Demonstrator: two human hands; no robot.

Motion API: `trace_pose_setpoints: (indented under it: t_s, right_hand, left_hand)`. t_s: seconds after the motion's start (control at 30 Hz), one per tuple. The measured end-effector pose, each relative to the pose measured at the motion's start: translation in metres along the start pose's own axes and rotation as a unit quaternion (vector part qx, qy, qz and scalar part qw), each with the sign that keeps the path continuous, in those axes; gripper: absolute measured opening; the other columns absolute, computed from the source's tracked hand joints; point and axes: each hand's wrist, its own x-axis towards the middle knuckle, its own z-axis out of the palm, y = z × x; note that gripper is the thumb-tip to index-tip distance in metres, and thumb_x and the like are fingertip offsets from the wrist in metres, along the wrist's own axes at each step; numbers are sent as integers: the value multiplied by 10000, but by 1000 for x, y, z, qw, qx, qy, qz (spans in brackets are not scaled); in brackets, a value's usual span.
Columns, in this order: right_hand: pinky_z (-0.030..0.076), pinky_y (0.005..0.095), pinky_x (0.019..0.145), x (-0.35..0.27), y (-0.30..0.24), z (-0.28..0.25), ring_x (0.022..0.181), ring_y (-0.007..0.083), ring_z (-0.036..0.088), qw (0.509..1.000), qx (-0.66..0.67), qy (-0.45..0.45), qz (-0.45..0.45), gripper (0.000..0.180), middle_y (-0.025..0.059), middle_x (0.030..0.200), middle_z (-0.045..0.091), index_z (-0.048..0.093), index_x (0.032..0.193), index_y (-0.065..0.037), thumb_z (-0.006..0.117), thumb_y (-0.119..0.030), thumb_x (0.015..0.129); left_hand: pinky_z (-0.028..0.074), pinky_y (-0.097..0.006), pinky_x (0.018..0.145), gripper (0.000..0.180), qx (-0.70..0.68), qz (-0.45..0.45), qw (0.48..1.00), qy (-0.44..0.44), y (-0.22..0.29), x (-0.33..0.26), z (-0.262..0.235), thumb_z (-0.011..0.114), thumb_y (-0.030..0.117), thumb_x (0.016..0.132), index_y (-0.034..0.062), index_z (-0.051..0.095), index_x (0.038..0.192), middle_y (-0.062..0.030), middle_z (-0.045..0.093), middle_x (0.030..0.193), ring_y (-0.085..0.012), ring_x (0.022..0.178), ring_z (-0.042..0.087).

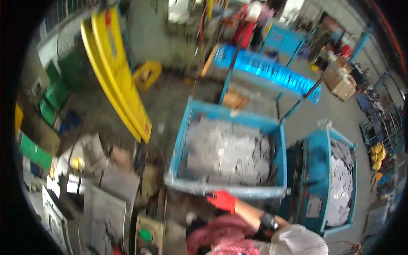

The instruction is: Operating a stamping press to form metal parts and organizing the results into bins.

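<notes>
Head view: blurred fisheye look down at a workshop floor, with edges bending toward the rim.
Right hand (222, 200): in a red glove, at the near rim of the blue bin (187, 131); it seems to rest on or just beside the rim, but blur hides whether the fingers are curled or flat, so how far open it is cannot be told, and nothing shows in its grip.
Forearm: bare, with a dark band at the wrist, coming in from the lower edge.
Left hand: not seen in the picture.
Blue bin: large open box with metal walls and a worn, pale near rim, in the middle of the floor.
Scrap (225, 151): grey, flat, ragged metal pieces heaped in the bin, filling most of it.
Second bin (318, 170): blue, just right of the first, also holding pale grey sheet pieces, with a light label on its side.
Rack (272, 70): long, blue, beyond the bin, with thin poles slanting across in front of it.
Yellow guard (119, 72): long, curved, smooth-painted, slanting across the upper left.
Green crates (55, 91): stacked at the far left.
Machine (106, 187): grey plates and a box with a green button at the lower left, close to the person.
Cartons (342, 80): brown, far right, well apart from the hand.
Cloth: red-pink, at the lower edge below the forearm.
</notes>
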Motion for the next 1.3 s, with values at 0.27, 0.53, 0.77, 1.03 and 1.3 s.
trace_pose_setpoints:
  t_s: [0.27, 0.53, 0.77, 1.03, 1.3]
  right_hand:
    - [453, 387, 636, -23, 21, -16, 688, 303, 600, 996, 38, 9, 74, 390, 146, 741, 622, 586, 988, -86, 519, -424, 805]
    - [431, 401, 790, -43, 15, 4, 942, 347, 551, 992, 52, -53, 97, 436, 193, 980, 591, 555, 1067, -70, 518, -416, 804]
    - [300, 383, 1000, -79, 77, 19, 1181, 339, 395, 977, -4, -136, 167, 664, 200, 1271, 421, 435, 1247, -47, 436, -536, 798]
    - [282, 350, 1012, -90, 138, -68, 1212, 335, 359, 962, 107, -67, 241, 870, 245, 1314, 344, 244, 1315, 54, 565, -504, 729]
    - [337, 393, 968, -91, 287, -86, 1181, 356, 388, 943, 80, -116, 300, 933, 252, 1275, 379, 233, 1330, -1, 627, -524, 665]
  left_hand:
    - [464, -364, 621, 280, 68, 53, 988, 131, 75, 4, -43, 470, 249, 870, 18, 628, 871, -177, 633, 817, -280, 717, 601]
    - [279, -415, 998, 647, 226, 445, 814, 298, 116, 83, 8, 546, 342, 764, 59, 335, 1307, -204, 336, 1329, -350, 1218, 314]
    - [216, -530, 1012, 689, 128, 319, 899, -270, 260, 49, 85, 483, 452, 843, 190, 148, 1385, -133, 212, 1415, -329, 1275, 236]
    - [231, -435, 1036, 821, 220, 460, 773, -378, 453, -29, 194, 620, 487, 698, 126, 271, 1347, -146, 304, 1366, -358, 1278, 218]
    - [272, -444, 1006, 819, 251, 347, 757, -494, 513, -36, 364, 606, 523, 683, 128, 293, 1329, -162, 333, 1340, -328, 1250, 297]
